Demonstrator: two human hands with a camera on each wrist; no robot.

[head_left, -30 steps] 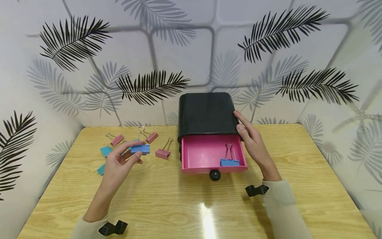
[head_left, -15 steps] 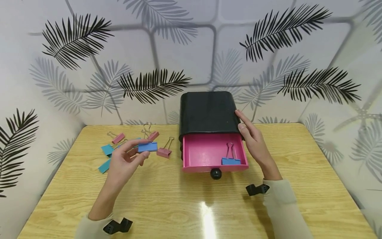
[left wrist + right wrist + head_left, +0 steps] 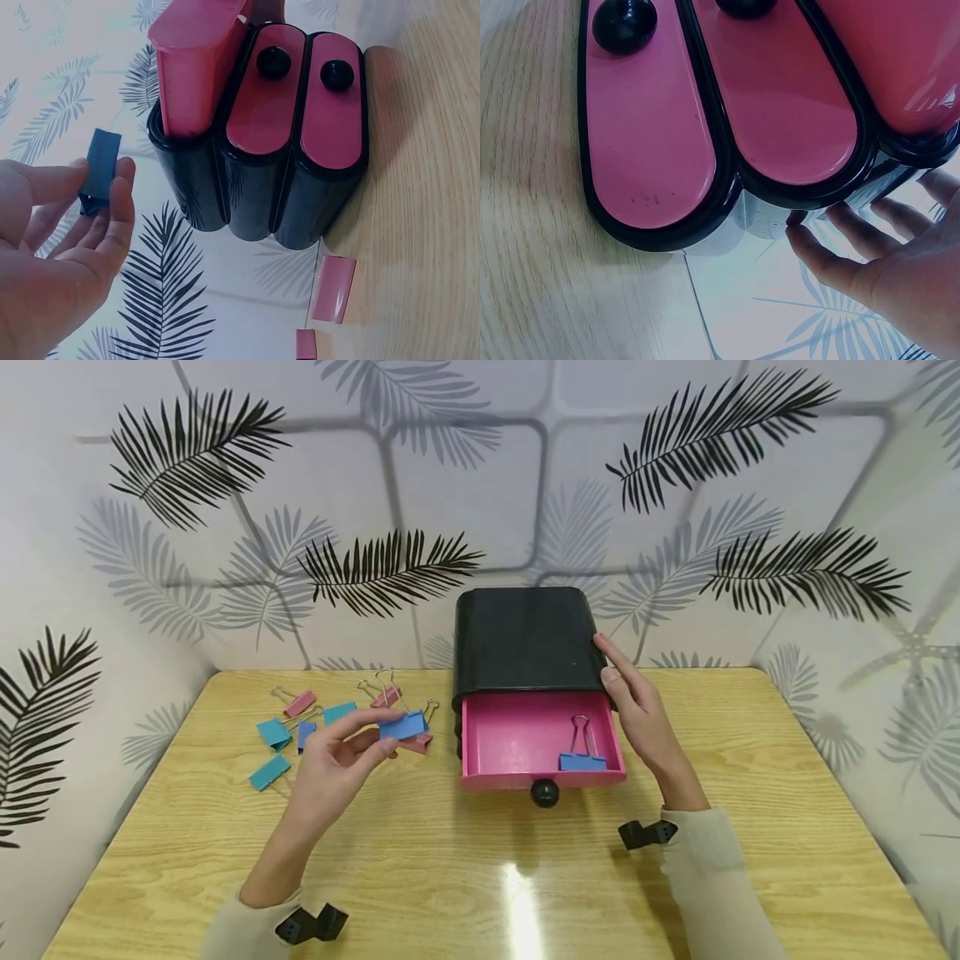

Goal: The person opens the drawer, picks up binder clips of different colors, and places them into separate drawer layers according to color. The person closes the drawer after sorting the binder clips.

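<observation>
My left hand [image 3: 336,777] pinches a blue binder clip [image 3: 402,726] between thumb and fingers, its wire handles pointing up. It is held above the table, left of a black drawer unit [image 3: 525,639]. In the left wrist view the clip [image 3: 103,163] is seen end-on in the fingertips. The unit's pink top drawer [image 3: 498,735] is pulled out. Inside, at its front right, another blue binder clip [image 3: 582,762] stands with handles up. My right hand [image 3: 641,718] rests along the unit's right side, fingers fairly straight; the right wrist view shows those fingers [image 3: 821,255] against the casing.
Left on the wooden table [image 3: 420,877] lie several loose clips, among them a teal clip [image 3: 270,772], a pink clip [image 3: 301,703] and a blue clip [image 3: 305,737]. Two lower drawers [image 3: 266,105] are closed. A leaf-patterned wall covering [image 3: 517,502] stands behind.
My left hand has moved right with the blue binder clip, closer to the drawer, uncovering clips behind it. My right hand has stayed at the unit's side.
</observation>
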